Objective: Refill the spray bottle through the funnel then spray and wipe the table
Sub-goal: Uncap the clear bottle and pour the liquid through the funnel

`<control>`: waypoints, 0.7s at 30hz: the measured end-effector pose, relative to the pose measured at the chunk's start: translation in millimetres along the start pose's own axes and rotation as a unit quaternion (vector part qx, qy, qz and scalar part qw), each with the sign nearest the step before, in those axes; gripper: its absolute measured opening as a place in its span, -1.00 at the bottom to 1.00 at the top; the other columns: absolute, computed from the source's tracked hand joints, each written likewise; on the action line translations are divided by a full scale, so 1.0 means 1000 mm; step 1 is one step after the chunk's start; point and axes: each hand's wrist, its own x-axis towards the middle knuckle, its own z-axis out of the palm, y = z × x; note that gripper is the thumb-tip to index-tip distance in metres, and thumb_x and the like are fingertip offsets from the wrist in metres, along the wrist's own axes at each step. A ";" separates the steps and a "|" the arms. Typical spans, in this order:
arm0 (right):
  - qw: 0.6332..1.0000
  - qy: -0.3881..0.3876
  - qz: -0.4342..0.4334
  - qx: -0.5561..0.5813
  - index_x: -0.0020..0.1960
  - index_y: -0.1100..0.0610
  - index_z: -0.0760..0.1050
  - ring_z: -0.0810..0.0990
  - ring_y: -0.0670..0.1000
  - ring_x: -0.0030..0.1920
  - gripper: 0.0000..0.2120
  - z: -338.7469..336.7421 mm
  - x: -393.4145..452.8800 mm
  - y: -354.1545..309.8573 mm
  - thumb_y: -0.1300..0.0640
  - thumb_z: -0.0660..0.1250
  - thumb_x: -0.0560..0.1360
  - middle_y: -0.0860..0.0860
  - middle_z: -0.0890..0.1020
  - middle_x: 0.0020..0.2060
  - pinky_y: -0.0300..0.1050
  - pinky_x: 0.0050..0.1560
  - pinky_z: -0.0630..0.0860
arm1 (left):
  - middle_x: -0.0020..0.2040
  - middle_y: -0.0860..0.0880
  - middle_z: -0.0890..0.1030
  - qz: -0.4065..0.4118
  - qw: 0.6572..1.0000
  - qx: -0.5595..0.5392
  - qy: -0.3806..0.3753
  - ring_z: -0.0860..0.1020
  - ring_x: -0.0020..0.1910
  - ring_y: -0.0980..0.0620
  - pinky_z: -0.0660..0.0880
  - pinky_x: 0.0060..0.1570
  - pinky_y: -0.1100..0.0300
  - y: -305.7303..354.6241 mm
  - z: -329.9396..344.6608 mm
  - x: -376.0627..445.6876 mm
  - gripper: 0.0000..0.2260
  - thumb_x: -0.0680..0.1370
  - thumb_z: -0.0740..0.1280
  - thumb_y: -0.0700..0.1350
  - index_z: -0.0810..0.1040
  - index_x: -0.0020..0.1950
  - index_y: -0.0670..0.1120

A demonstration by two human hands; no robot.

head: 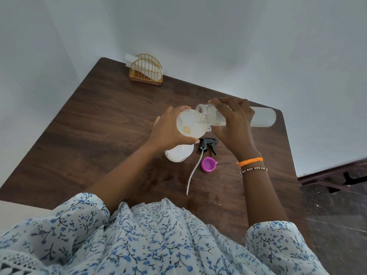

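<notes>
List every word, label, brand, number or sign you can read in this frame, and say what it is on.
None can be read in this frame.
Refill bottle: frosted, no label showing.
Spray bottle: a small dark mark near its base, too small to read.
Funnel, trigger sprayer head, purple cap, gold wire holder: no print seen.

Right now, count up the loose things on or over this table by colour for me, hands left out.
White or clear: 3, the funnel, the spray bottle under it, the refill bottle tipped over the funnel.
Black: 1, the trigger sprayer head with its pale tube.
Pink-purple: 1, the cap.
Gold: 1, the wire napkin holder.
Total: 6.
</notes>
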 end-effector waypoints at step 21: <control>0.984 0.015 0.073 0.159 0.19 0.02 0.53 0.41 0.06 0.05 -0.47 0.002 -0.004 -0.006 0.15 0.52 0.23 -0.10 0.54 0.05 -0.07 -0.03 0.32 | 0.27 -0.01 0.40 -0.012 0.999 0.039 -0.020 0.39 0.25 -0.04 0.29 0.29 -0.21 0.003 -0.004 0.001 -0.13 0.14 0.47 0.30 0.25 0.38 0.16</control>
